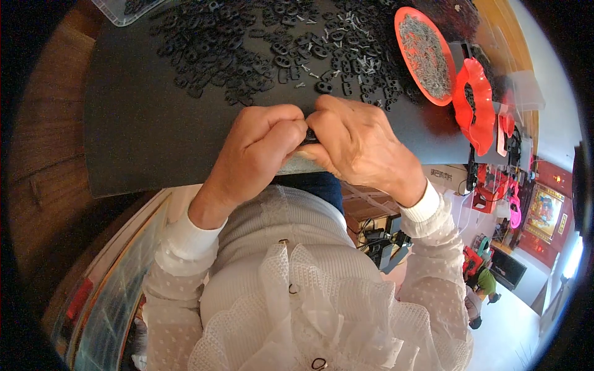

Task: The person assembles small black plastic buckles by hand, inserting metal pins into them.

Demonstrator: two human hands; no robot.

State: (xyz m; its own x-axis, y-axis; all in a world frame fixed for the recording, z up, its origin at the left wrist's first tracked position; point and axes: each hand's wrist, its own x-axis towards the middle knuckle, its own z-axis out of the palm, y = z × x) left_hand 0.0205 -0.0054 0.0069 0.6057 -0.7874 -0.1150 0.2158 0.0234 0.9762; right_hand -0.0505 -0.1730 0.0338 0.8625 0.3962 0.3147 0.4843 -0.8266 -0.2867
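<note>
At the near edge of the dark table mat (pixel 142 133), my two hands meet in front of my body. My left hand (pixel 260 139) is closed, its thumb and bent fingers pinching a small black plastic cord lock (pixel 310 136). From the other side my right hand (pixel 362 142) grips the same piece, fingers curled and thumb underneath. Most of the piece is hidden by the fingers. Just beyond my hands lie many loose black cord-lock parts (pixel 210 52), some with two holes. Small silvery springs (pixel 367 63) are scattered among those on the right.
An orange-red plate (pixel 443 101) heaped with small metal springs stands at the right. Beside it, a wavy-edged red bowl (pixel 484 114) holds dark pieces. A clear plastic container (pixel 119 17) sits at the far left corner. Right of the table are a cardboard box (pixel 447 176) and other people (pixel 486 284).
</note>
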